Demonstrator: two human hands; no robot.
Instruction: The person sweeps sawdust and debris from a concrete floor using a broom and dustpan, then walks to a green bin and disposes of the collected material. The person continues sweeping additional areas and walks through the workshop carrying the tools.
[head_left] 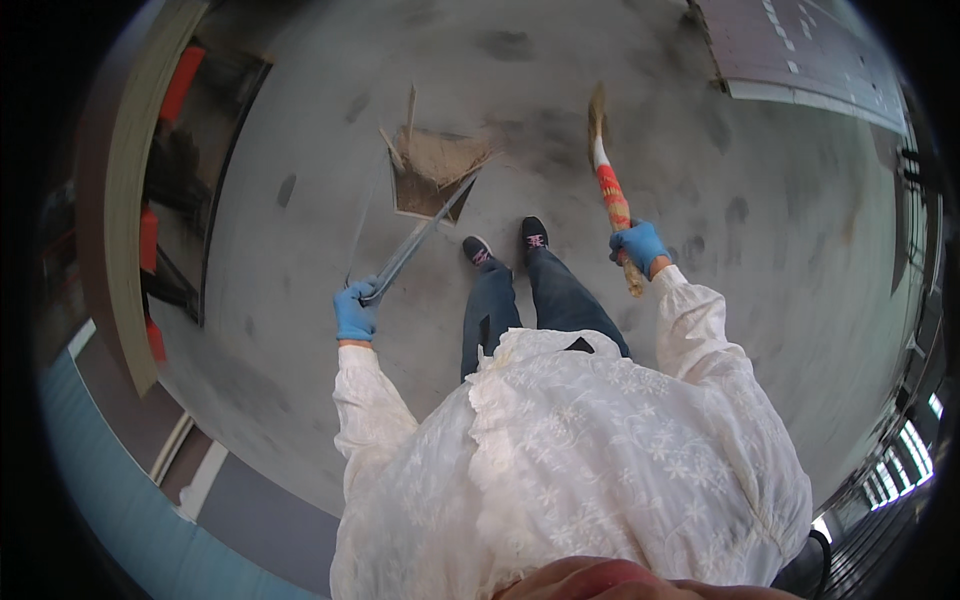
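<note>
Dustpan [412, 195], bearing debris [445, 155], is found ahead of the left hand [357, 310], by which its grey handle [411, 243] is gripped; judged light, stiff, best held there. A broom [612, 192] is gripped by the right hand [638, 245].

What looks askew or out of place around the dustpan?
Two thin strips jut past the rim of the dustpan held in the left hand, at odd angles beside brown debris, so they look poorly contained. Dark smudges also blotch the floor.

The gloves [640, 242] are blue, the white top [600, 440] apparently embroidered.
</note>
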